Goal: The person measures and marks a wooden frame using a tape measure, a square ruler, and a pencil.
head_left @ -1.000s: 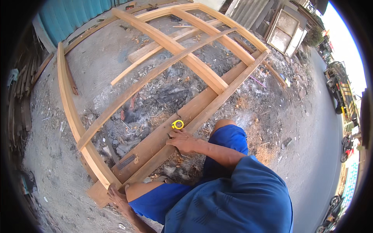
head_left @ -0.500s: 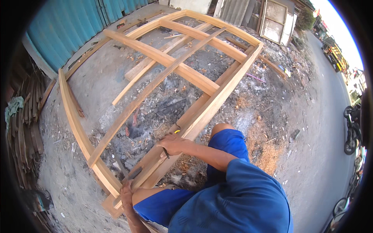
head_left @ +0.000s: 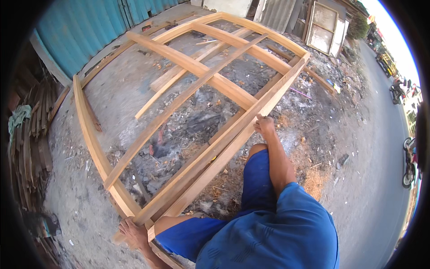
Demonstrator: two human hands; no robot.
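A long pale wooden beam (head_left: pixel 192 169) runs diagonally along the near side of a large wooden frame (head_left: pixel 233 93). My left hand (head_left: pixel 133 233) is closed around the beam's near-left end. Farther along, my right hand (head_left: pixel 264 125) grips the beam's near edge, thumb on top. Just below the beam lies another wooden rail (head_left: pixel 204 186), with a dark gap between them. A small yellow object (head_left: pixel 213 159) shows in that gap, too small to name. A thin wooden strip (head_left: pixel 165 117) lies slantwise across the frame's crosspieces.
Stacked old planks (head_left: pixel 27 157) lie at the left, with a green cloth (head_left: pixel 19 120) on top. A blue corrugated wall (head_left: pixel 80 40) stands at the back left. Wood shavings (head_left: pixel 313 184) and debris litter the ground. A road (head_left: pixel 380 148) with motorbikes (head_left: pixel 408 163) runs along the right.
My right hand has moved up and right along the wood, away from the dark thing it was at. My left hand has shifted left to the beam's end. The beam's near end now covers the corner joint.
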